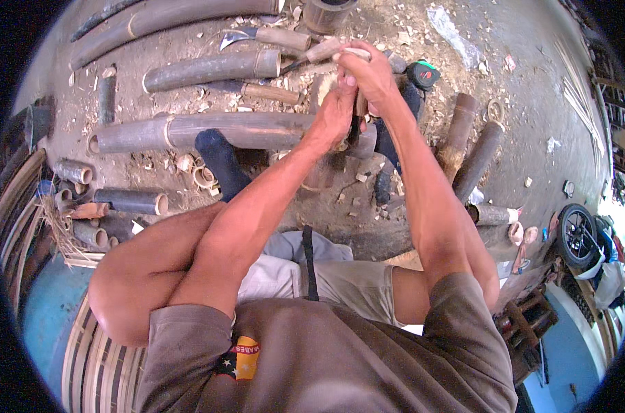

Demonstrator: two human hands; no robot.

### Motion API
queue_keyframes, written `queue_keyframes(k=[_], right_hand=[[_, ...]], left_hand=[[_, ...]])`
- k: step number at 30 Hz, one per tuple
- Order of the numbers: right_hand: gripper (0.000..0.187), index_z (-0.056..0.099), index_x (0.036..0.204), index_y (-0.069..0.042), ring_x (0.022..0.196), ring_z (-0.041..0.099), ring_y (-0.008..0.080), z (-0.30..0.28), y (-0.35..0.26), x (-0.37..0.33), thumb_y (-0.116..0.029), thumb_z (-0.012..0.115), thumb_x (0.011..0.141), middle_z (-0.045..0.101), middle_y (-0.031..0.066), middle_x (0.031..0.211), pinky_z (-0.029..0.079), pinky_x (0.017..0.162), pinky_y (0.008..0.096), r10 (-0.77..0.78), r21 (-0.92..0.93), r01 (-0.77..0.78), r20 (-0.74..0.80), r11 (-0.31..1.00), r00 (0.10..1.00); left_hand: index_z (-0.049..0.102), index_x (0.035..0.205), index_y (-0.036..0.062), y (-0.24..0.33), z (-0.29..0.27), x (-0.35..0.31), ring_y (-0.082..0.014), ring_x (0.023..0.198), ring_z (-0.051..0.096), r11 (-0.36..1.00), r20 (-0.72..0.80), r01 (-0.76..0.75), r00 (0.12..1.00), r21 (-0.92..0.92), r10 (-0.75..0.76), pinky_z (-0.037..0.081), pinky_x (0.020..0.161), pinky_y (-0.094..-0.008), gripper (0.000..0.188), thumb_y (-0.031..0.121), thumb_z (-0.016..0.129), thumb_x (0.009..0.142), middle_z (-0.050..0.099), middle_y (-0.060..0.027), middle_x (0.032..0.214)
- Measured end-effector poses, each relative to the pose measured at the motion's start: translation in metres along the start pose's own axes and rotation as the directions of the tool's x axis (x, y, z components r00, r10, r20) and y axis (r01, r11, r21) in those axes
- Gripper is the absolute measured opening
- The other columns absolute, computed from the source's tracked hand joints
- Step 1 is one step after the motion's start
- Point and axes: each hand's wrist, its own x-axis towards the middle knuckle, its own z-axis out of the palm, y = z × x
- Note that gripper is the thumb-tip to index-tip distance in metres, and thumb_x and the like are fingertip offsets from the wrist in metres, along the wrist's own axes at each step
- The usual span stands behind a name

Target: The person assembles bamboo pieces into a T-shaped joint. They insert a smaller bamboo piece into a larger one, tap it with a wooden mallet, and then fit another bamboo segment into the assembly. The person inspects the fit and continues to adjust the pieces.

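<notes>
At upper centre: a narrow brown piece (361, 105) is now held over the long bamboo tube (237, 131), its ends mostly hidden.
Left hand (336, 113): clasped round the piece, by the look of it.
Right hand (372, 74): wrapped over it too, just beside.
Pressure: best shared evenly, it seems.
Socked foot (219, 153): best kept well clear.
Tape measure (423, 75): seen just beyond the right hand.

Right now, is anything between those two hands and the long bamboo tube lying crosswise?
Yes: a dark narrow piece shows between the right hand and the right end of the long bamboo tube; the hands partly hide it. Nothing else visible intervenes; the dark-socked foot overlaps the tube farther left.
</notes>
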Motion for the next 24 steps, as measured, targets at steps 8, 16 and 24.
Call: queue_keyframes(k=[8,16,24], right_hand=[[0.035,0.056,0.121,0.001,0.065,0.062,0.0181,-0.031,0.017,-0.057,-0.01,0.067,0.089,0.063,0.0081,0.076,0.052,0.061,0.0315,-0.058,0.232,0.146,-0.351,0.962,0.935],[0.025,0.055,0.114,-0.001,0.068,0.063,0.0195,-0.028,0.045,-0.113,-0.01,0.063,0.092,0.062,0.0096,0.078,0.053,0.06,0.0335,-0.126,0.337,0.395,-0.603,0.855,0.788],[0.029,0.058,0.118,-0.001,0.077,0.062,0.0188,0.0,0.043,-0.085,-0.012,0.07,0.094,0.065,0.0074,0.096,0.055,0.07,0.0342,-0.095,0.275,0.34,-0.637,0.899,0.765]], left_hand=[[0.065,0.093,-0.0019,-0.013,0.011,0.007,-0.0195,0.062,0.064,0.949,0.302,-0.058,0.952,0.311,-0.041,0.052,0.061,-0.0373,0.08,0.069,0.031,0.106,0.065,-0.0106,0.075],[0.069,0.106,-0.0021,-0.01,0.016,-0.002,-0.0192,0.054,0.06,0.911,0.612,-0.182,0.785,0.37,-0.091,0.052,0.059,-0.0395,0.08,0.07,0.035,0.104,0.063,-0.0093,0.069],[0.063,0.111,-0.0009,-0.02,-0.006,0.01,-0.0259,0.065,0.067,0.796,0.406,-0.378,0.895,0.473,0.184,0.054,0.066,-0.043,0.065,0.058,0.035,0.109,0.066,-0.0165,0.076]])
